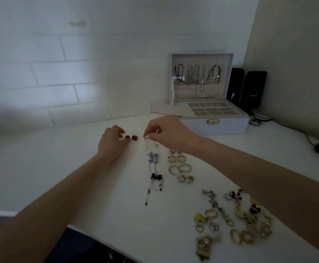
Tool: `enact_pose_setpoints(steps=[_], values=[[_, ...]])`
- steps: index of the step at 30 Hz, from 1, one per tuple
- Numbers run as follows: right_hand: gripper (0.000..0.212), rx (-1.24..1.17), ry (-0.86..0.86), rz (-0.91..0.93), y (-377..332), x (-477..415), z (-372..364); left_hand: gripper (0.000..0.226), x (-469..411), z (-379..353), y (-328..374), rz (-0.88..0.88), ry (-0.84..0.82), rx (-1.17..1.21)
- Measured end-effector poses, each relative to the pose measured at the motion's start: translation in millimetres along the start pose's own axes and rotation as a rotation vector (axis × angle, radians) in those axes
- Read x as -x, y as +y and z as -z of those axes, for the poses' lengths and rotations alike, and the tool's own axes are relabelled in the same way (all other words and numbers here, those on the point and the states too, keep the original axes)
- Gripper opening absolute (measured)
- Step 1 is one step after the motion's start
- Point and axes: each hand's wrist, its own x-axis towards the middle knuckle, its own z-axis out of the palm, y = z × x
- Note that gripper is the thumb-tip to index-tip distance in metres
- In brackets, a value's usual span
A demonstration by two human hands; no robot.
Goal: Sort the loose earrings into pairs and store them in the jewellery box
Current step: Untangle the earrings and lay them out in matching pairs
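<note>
two red earrings [131, 137] beside the fingertips [122, 131] of the left hand [113, 144] look glossy. the small earring [145, 138] pinched in the right hand [166, 131] glints like metal. nearer than the fingers, gold hoops [180, 168] are shiny metal. the table [79, 177] is smooth matt white. beyond the fingers, the jewellery box [229, 127] has a matt shell, a metal clasp [213, 121] and a cloth-like lining [185, 92].

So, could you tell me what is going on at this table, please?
A person is sorting earrings on a white table. The right hand pinches a small pale earring, and the left hand sits beside two dark red studs. Matched pairs lie in rows nearer the person, an unsorted heap waits at the right, and the open jewellery box stands behind, its tray compartments apparently empty.
</note>
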Motion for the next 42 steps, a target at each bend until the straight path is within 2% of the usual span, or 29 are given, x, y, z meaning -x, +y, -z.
enact_pose_setpoints(steps=[2, 4, 8, 13, 15, 18, 21, 24, 28, 32, 35, 38, 40, 42], values=[[0.01, -0.012, 0.009, -0.013, 4, 22, 12, 0.033, 11, 3, 5, -0.042, 0.07, -0.012], [0.009, -0.022, 0.012, -0.039, 8, 45, 23, 0.028, 31, 8, 17, -0.15, 0.12, -0.008], [0.01, -0.009, -0.033, -0.08, 19, 87, 37, 0.012, 83, 13, 48, -0.384, 0.036, 0.009], [0.011, 0.006, -0.07, -0.122, 26, 130, 47, 0.011, 138, 19, 86, -0.493, -0.176, 0.072], [0.01, -0.007, -0.082, -0.109, 23, 146, 51, 0.016, 158, 26, 100, -0.481, -0.315, 0.144], [0.011, -0.056, -0.133, -0.073, 15, 166, 53, 0.018, 183, 38, 114, -0.482, -0.613, 0.219], [0.013, -0.062, -0.186, -0.034, 9, 178, 51, 0.019, 200, 42, 120, -0.506, -0.763, 0.113], [0.012, -0.022, -0.264, -0.019, 4, 184, 45, 0.021, 207, 40, 121, -0.551, -0.73, -0.045], [0.015, 0.071, -0.275, 0.014, 3, 188, 33, 0.014, 206, 40, 116, -0.61, -0.699, -0.081], [0.013, 0.092, -0.246, 0.009, 7, 191, 29, 0.019, 210, 39, 116, -0.654, -0.658, -0.037], [0.009, 0.024, -0.181, -0.028, 11, 191, 40, 0.019, 211, 33, 117, -0.714, -0.615, -0.073], [0.004, -0.044, -0.02, -0.104, 18, 191, 62, 0.016, 209, 27, 115, -0.793, -0.572, -0.11], [0.003, -0.041, 0.079, -0.154, 26, 191, 77, 0.017, 206, 25, 115, -0.821, -0.56, -0.106], [0.003, -0.005, 0.094, -0.213, 37, 193, 88, 0.02, 203, 27, 118, -0.813, -0.564, -0.08]])
